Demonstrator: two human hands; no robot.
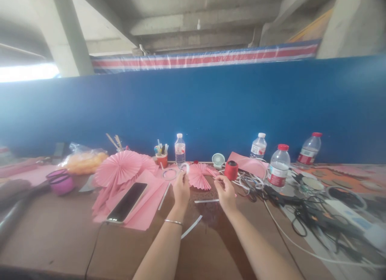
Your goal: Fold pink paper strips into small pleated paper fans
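My left hand (181, 188), with a bracelet at the wrist, is closed on a white roll of tape (186, 166). My right hand (224, 191) is pinched at the right end of a pleated pink paper fan (199, 176); what lies between its fingertips is too small to make out. The fan spreads out behind and between both hands. Below them on the brown table (211, 240) lie a white strip (206, 201) and a curved white strip (192, 227). Another ring-shaped roll (169, 174) rests left of my left hand.
Left are a phone (128, 201) on pink paper, round pink paper fans (119, 168) and a purple cup (60, 181). A red pen cup (162, 159) and a water bottle (180, 149) stand behind. Right are a red object (231, 170), bottles (279, 167) and tangled cables (301, 209).
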